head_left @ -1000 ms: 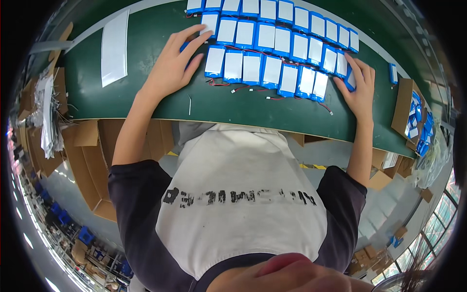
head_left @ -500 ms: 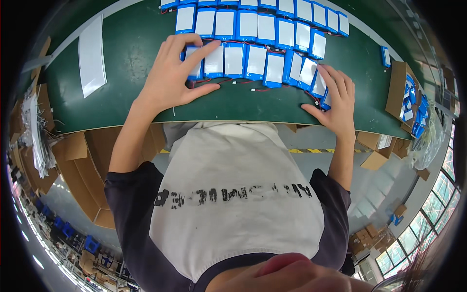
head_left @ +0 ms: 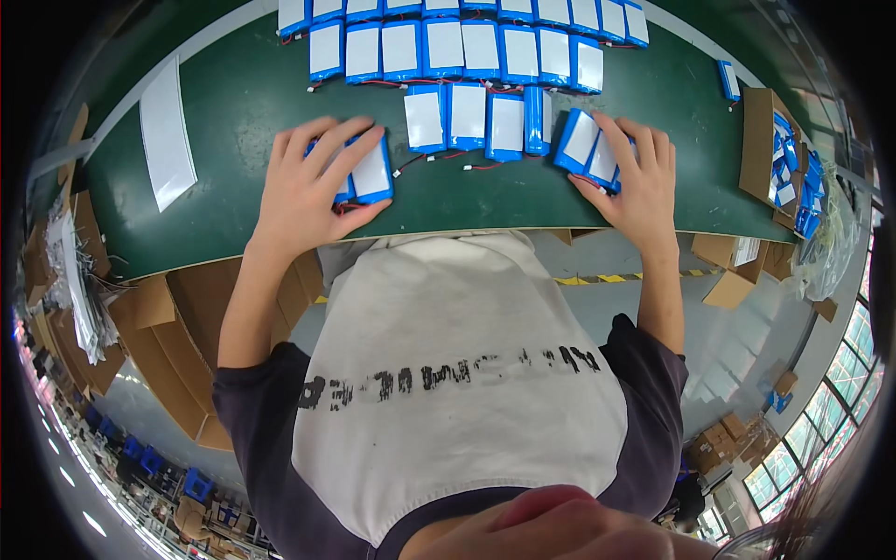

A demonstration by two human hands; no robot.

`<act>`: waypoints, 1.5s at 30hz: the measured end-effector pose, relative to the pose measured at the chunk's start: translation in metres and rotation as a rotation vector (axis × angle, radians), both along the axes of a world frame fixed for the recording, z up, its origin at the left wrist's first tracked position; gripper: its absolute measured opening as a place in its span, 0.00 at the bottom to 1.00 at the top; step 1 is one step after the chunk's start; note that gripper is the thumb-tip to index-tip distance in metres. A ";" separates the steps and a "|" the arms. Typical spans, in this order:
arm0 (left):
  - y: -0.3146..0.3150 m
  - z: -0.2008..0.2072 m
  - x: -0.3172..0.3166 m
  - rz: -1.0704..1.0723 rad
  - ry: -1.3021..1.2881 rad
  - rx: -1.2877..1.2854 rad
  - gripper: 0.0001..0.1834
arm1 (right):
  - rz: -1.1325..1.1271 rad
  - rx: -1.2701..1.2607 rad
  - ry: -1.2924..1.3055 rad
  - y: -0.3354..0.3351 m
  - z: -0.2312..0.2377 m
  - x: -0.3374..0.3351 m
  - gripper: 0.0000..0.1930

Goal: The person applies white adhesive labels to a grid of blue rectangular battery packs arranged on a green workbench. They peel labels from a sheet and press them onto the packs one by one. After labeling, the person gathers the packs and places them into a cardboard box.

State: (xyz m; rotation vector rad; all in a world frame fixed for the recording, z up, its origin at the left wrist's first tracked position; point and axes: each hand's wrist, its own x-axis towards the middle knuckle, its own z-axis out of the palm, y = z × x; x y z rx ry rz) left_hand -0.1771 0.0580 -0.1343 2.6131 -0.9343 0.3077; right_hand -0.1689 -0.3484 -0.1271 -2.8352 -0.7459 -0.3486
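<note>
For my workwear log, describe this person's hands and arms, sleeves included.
The left hand and right hand are bare, without gloves; no watch or bracelet shows. The forearms are uncovered below short, loose, dark charcoal sleeves.

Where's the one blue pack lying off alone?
In the head view, the blue pack lies at upper right, beyond the right hand, just past the cardboard box.

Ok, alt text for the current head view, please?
Seen from above, the left hand and right hand each grasp white-topped blue packs on a green table, with a row of four more packs between them and further rows behind. A white sheet lies at left, a cardboard box of packs at right.
</note>
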 end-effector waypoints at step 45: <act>-0.245 0.118 0.144 -0.574 -0.343 -0.527 0.21 | -0.247 1.854 -0.675 -0.234 0.074 0.066 0.28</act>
